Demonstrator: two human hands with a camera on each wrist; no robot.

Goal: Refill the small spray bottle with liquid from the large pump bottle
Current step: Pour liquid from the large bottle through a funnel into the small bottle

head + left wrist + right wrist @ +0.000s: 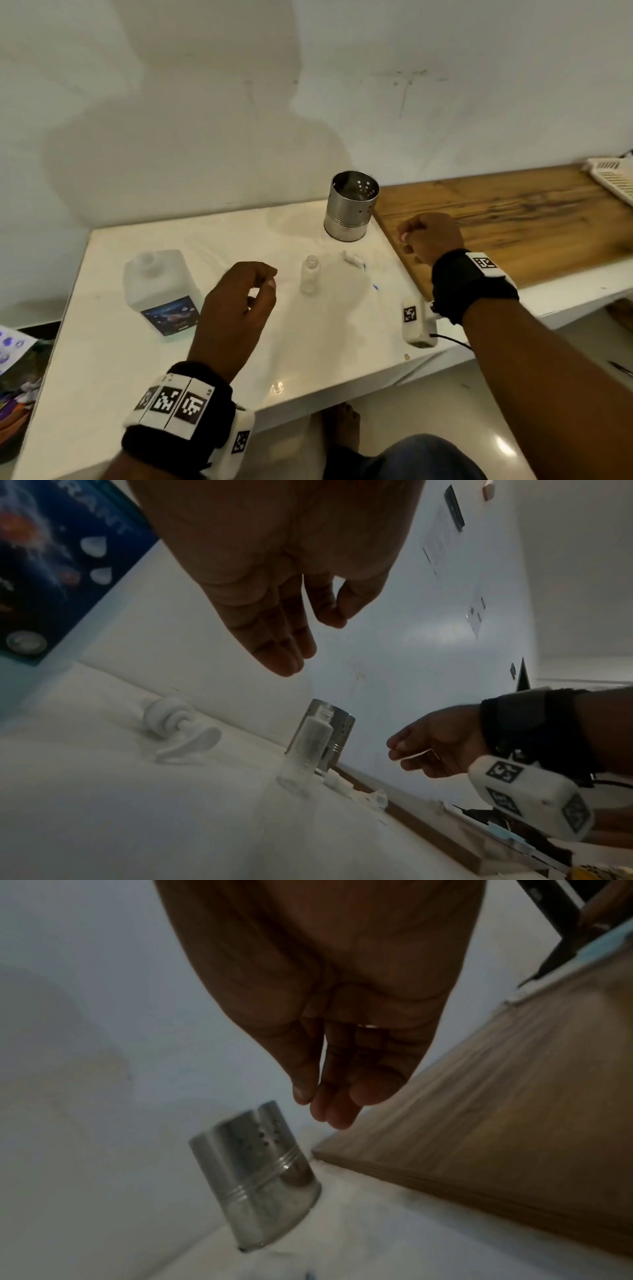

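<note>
The small clear spray bottle (310,275) (310,746) stands upright and uncapped on the white table (137,359). Its spray cap (352,258) lies to its right. The large white bottle (161,291) with a blue label stands at the left with its neck bare. Its white pump head (178,729) lies on the table in the left wrist view. My left hand (262,291) (308,642) hovers between the two bottles, fingers loosely curled and holding nothing. My right hand (409,236) (315,1099) is curled over the board's edge and pinches a thin white strip (413,755).
A perforated steel cup (351,210) (253,1175) stands behind the small bottle. A wooden board (513,219) adjoins the table on the right, with a white basket (613,178) at its far end. Small blue marks (375,286) lie near the cap.
</note>
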